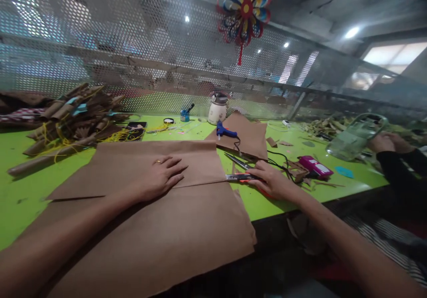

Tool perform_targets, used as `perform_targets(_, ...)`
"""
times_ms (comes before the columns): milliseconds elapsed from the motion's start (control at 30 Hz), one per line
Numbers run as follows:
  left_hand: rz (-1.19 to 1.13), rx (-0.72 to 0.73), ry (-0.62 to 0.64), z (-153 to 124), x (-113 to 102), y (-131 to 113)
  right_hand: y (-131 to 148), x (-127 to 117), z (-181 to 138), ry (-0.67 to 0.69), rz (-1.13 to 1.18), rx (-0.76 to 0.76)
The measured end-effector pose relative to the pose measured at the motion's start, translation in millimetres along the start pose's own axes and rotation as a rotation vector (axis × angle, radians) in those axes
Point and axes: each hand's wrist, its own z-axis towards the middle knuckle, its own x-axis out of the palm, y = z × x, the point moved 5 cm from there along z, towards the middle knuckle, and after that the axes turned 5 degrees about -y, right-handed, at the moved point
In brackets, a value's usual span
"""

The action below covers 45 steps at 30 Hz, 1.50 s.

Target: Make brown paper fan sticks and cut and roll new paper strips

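Note:
A large sheet of brown kraft paper lies on the green table, its near part hanging past the front edge. Its far part is folded over as a flap. My left hand, with a ring on one finger, lies flat on this flap with fingers spread. At the right end of the flap's edge, my right hand is closed around a utility knife, whose metal end touches the paper's side. Scissors lie against the same hand, blades pointing away to the left; their handles are partly hidden beneath it.
Behind the paper are a blue glue gun, another brown sheet, a white bottle and a blue jar. Paper rolls pile up left. A magenta box sits right, near another person's hands and a clear green jug.

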Motion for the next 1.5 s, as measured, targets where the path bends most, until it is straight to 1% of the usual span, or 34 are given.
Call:
perform_targets(133,0.003,0.001,0.023,1.1,-0.9,-1.2,-2.6,-2.1,-7.2,0.032,0.034,0.002)
perform_targets(233,-0.001,0.0,0.038,1.6,-3.5,-3.9,-4.9,-3.3,-10.6,0.03,0.056,0.009)
perform_targets(400,-0.002,-0.017,0.062,1.2,-6.7,-6.4,-1.5,-1.8,-3.2,0.032,0.05,0.003)
perform_targets(600,-0.005,0.011,0.032,1.7,-6.2,-6.4,0.5,1.8,6.0,0.015,0.063,-0.025)
perform_targets(767,-0.011,0.009,0.031,1.3,-3.7,-4.5,-1.2,-3.7,-5.8,0.038,0.099,-0.008)
perform_targets(933,-0.028,0.019,0.0,1.1,-3.9,-5.1,0.4,-7.0,-13.1,0.01,0.116,0.013)
perform_targets(1033,-0.031,0.01,-0.015,1.3,-6.0,-6.3,4.6,-3.9,-7.5,0.012,0.087,0.024)
perform_targets(1167,-0.017,0.018,-0.001,1.1,-8.6,-8.8,8.7,-0.7,2.9,0.013,0.056,0.044)
perform_targets(1267,-0.015,0.027,0.003,0.8,-7.9,-8.5,9.6,-0.3,5.0,0.023,0.062,0.041)
perform_targets(1500,0.004,0.031,-0.029,0.7,-0.3,-2.9,9.6,-7.1,-12.0,-0.001,0.094,0.009)
